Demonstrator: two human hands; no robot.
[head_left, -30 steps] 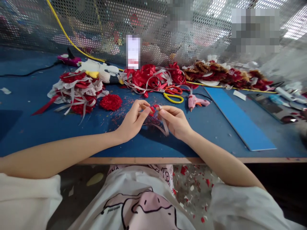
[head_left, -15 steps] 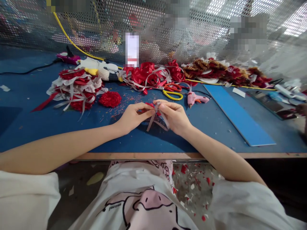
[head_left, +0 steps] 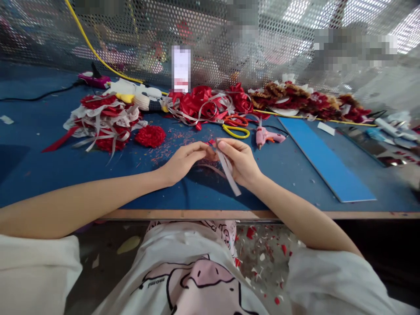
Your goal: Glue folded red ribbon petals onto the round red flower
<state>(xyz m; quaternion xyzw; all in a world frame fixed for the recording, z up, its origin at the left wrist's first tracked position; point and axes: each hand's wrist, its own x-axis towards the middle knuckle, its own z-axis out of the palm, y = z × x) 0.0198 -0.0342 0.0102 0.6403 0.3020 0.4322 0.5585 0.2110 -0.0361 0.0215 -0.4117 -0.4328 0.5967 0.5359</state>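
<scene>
Above the front part of the blue table, my left hand and my right hand meet, fingers closed. A pale ribbon is pinched under my right thumb, its end hanging down toward the table edge. Between the fingertips a bit of red material shows, and my left fingers are curled at it; most of it is hidden. Another thin pale strand curves below the hands. To the left of my left hand lies a red ruffled flower. Beyond the hands are yellow-handled scissors and a pink glue gun.
Ribboned rosettes are piled at the left. Red ribbon lies along the mesh screen, beside brown and red ruffles. A blue board lies at the right, and a blurred hand shows at the far right edge.
The pale ribbon's end now hangs lower and to the right, below my right hand. My left fingers have curled further in. The hand at the far right edge has moved.
</scene>
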